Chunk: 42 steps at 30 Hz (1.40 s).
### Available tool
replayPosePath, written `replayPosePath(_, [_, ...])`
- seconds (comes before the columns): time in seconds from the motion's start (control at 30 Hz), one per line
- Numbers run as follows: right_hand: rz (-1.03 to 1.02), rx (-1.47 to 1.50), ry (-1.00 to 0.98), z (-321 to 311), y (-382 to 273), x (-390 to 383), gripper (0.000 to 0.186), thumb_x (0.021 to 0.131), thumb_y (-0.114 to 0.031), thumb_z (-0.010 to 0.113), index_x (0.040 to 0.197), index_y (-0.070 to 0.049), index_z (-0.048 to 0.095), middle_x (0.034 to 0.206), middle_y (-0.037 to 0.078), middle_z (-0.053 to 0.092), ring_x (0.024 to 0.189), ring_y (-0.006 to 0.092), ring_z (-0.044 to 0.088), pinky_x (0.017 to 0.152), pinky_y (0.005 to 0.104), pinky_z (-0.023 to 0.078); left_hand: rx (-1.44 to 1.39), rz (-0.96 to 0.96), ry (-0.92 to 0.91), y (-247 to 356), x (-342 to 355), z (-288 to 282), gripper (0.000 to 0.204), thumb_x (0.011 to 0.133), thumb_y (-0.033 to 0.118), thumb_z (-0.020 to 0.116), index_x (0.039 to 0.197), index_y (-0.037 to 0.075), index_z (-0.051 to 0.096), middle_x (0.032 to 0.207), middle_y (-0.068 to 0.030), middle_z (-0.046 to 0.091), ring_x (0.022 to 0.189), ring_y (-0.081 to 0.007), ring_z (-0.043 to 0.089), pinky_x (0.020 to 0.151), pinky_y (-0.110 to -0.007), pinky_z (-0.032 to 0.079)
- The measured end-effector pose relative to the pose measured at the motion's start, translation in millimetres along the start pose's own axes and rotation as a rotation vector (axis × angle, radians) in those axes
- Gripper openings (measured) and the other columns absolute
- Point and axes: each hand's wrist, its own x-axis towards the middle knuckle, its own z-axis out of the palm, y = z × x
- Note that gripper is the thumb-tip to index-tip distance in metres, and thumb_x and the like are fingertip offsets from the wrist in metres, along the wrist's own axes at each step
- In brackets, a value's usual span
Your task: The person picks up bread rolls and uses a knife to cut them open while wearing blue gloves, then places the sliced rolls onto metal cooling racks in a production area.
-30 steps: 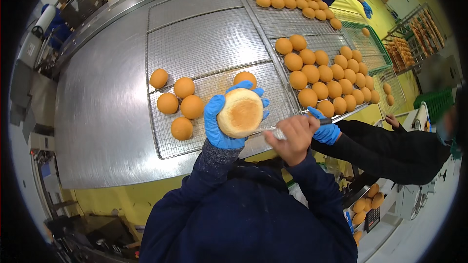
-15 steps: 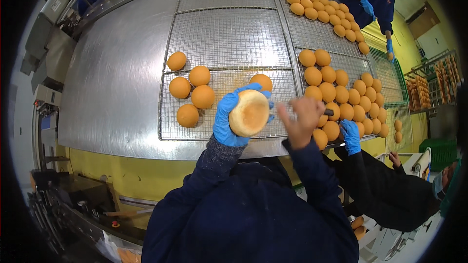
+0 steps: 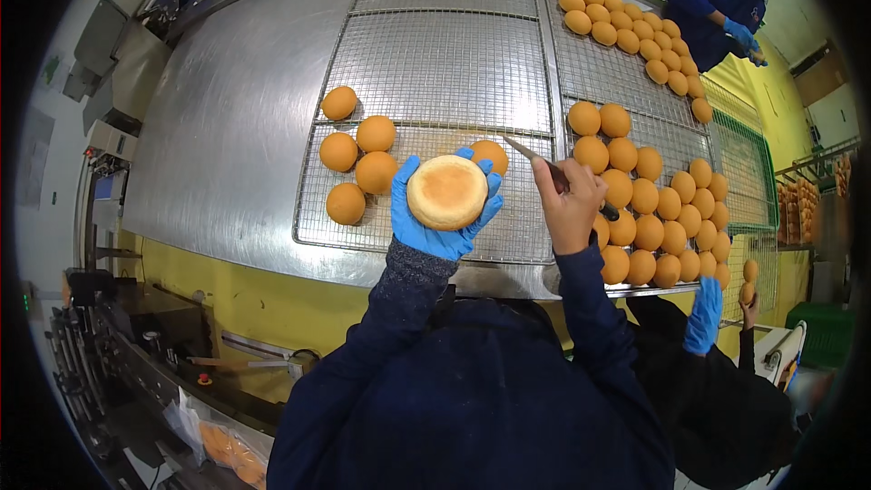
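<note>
My left hand (image 3: 419,236), in a blue glove, cradles a round bun (image 3: 446,192) from below, its pale side with a browned centre facing up. My bare right hand (image 3: 573,213) grips a small knife (image 3: 521,149) with a dark handle. Its blade points up and to the left, apart from the bun. Beyond the held bun, a golden bun (image 3: 491,154) rests on the wire rack (image 3: 445,63), partly hidden by my left fingers. Several more golden buns (image 3: 376,134) lie on the rack to the left.
A second wire rack (image 3: 603,77) on the right carries many golden buns (image 3: 646,231). The racks lie on a steel table (image 3: 218,127). One co-worker (image 3: 726,0) stands at the far right; another, in black (image 3: 717,408), is close to my right, with a blue-gloved hand (image 3: 703,316) raised.
The bun in my left hand has tipped flatter, its pale side now upward. My right hand has drawn away slightly, and the knife blade shows clearly. The near co-worker's gloved hand has left the buns.
</note>
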Motion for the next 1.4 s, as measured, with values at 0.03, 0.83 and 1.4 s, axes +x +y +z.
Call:
replayPosePath(0.03, [0.016, 0.05, 0.011, -4, -1, -2, 0.025, 0.074, -0.029, 0.072, 0.065, -0.011, 0.057, 0.057, -0.002, 0.046, 0.058, 0.0149, 0.044, 0.066, 0.0314, 0.028, -0.04, -0.001, 0.001, -4, 3, 1, 0.062, 0.086, 0.051, 0.043, 0.125, 0.002, 0.043, 0.12, -0.0213, 0.05, 0.107, -0.0352, 0.052, 0.091, -0.05, 0.045])
replayPosePath(0.83, [0.69, 0.272, 0.052, -117, 64, -126, 0.031, 0.075, -0.033, 0.07, 0.064, -0.006, 0.06, 0.053, 0.008, 0.051, 0.047, 0.0226, 0.049, 0.048, 0.0346, 0.034, 1.828, 0.293, -0.236, -137, 223, -64, 0.04, 0.079, 0.023, 0.067, 0.109, -0.001, 0.054, 0.109, -0.0142, 0.057, 0.1, -0.0219, 0.054, 0.09, -0.033, 0.042])
replayPosePath(1.4, [0.748, 0.205, 0.226, -168, 120, -145, 0.029, 0.076, -0.03, 0.07, 0.07, -0.003, 0.063, 0.054, 0.008, 0.055, 0.046, 0.02, 0.052, 0.046, 0.0309, 0.038, 2.829, 0.25, -0.463, -225, 389, -70, 0.06, 0.08, 0.046, 0.055, 0.128, 0.011, 0.046, 0.136, -0.0184, 0.038, 0.118, -0.0375, 0.041, 0.101, -0.047, 0.032])
